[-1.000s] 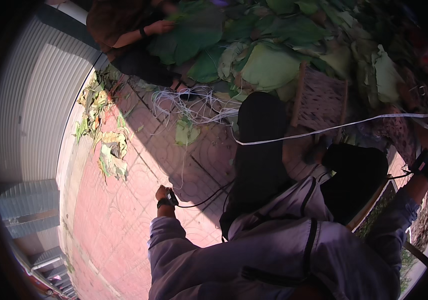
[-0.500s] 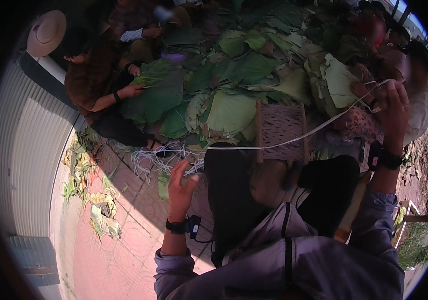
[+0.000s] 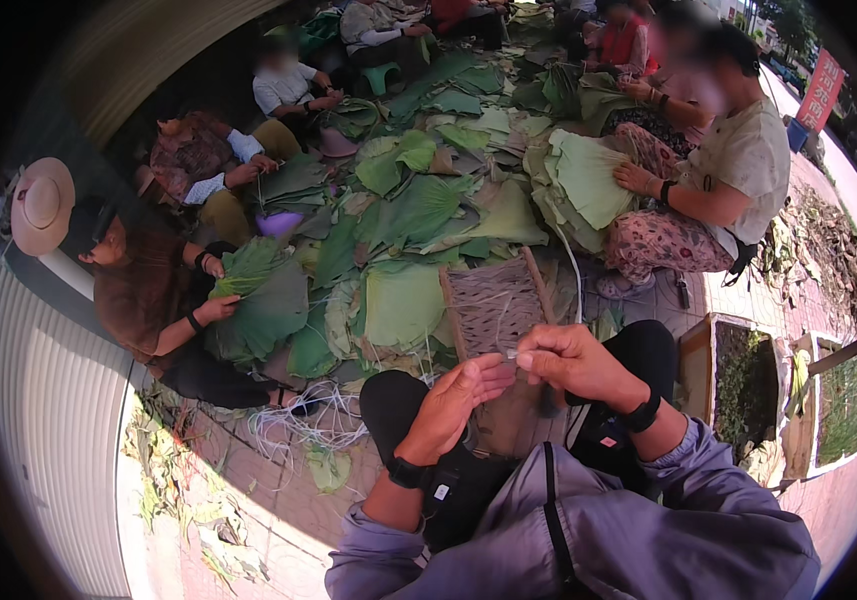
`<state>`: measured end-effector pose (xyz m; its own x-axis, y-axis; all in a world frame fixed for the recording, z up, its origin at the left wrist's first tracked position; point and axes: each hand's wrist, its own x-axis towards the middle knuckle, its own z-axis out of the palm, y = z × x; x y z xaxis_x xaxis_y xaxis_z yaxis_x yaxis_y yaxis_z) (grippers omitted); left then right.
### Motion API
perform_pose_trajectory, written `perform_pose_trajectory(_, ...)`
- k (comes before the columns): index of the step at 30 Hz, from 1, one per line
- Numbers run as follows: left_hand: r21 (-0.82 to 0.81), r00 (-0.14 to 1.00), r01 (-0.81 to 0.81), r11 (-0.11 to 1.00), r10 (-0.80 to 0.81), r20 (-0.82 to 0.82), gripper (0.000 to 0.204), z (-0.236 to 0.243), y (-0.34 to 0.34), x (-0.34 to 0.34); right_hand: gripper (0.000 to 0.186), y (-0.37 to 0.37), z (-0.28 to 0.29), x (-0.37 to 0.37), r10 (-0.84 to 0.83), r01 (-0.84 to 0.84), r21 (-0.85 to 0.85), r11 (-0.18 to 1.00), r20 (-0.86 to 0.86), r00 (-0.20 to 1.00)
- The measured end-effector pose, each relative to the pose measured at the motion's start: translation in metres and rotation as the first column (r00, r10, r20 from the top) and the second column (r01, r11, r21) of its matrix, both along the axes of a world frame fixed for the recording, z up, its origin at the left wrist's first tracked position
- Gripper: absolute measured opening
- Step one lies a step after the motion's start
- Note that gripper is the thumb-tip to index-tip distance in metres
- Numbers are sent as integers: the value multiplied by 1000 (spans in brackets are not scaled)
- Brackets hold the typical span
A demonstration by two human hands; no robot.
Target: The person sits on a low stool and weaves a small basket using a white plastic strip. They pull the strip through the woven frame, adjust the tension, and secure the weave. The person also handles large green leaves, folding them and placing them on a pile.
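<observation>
My right hand (image 3: pixel 573 362) is raised over my lap, thumb and index finger pinched on a thin white strip (image 3: pixel 576 285) that runs up toward the leaves held by the worker at right. My left hand (image 3: pixel 448 405) is just left of it, fingers extended and apart, tips at the pinched part of the strip; whether they touch it I cannot tell. Behind my hands stands a low woven stool (image 3: pixel 478 290) with wooden rails. A tangle of white strands (image 3: pixel 303 425) lies on the paving left of my knees.
Large green leaves (image 3: pixel 398 300) cover the ground ahead. Co-workers sit around them, one at left (image 3: pixel 143 300) and one at right (image 3: pixel 728 180) handling leaves. A ribbed shutter (image 3: pixel 58 420) is at left. Planter boxes (image 3: pixel 798 400) and dried leaves (image 3: pixel 818 260) are at right.
My hands have come from far apart to close together over my lap; my right hand moved leftward and down from the right side. The view has tilted up, showing more co-workers.
</observation>
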<state>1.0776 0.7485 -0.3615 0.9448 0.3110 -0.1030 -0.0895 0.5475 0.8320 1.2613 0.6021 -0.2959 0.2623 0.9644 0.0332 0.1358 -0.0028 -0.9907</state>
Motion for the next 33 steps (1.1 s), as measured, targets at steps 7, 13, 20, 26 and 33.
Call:
perform_pose_trajectory(7,-43,995,-74,996,71,-69,31,-26,0,1,18,-3,-101,-60,225,-277,-151,949,-294,929)
perform_pose_trajectory(13,4,971,-212,977,211,-111,22,-17,-19,8,18,-15,-147,-59,298,-389,-87,917,-498,815)
perform_pose_trajectory(20,125,982,-5,992,29,-189,28,-16,-44,0,35,4,-144,-12,213,-249,111,962,-876,432)
perform_pose_trajectory(26,105,948,79,991,-42,-314,28,-56,-44,0,32,47,-122,17,93,-194,25,981,-932,351)
perform_pose_trajectory(33,51,927,51,997,-28,-374,27,-86,-45,0,17,105,-73,58,102,-54,87,995,-857,506)
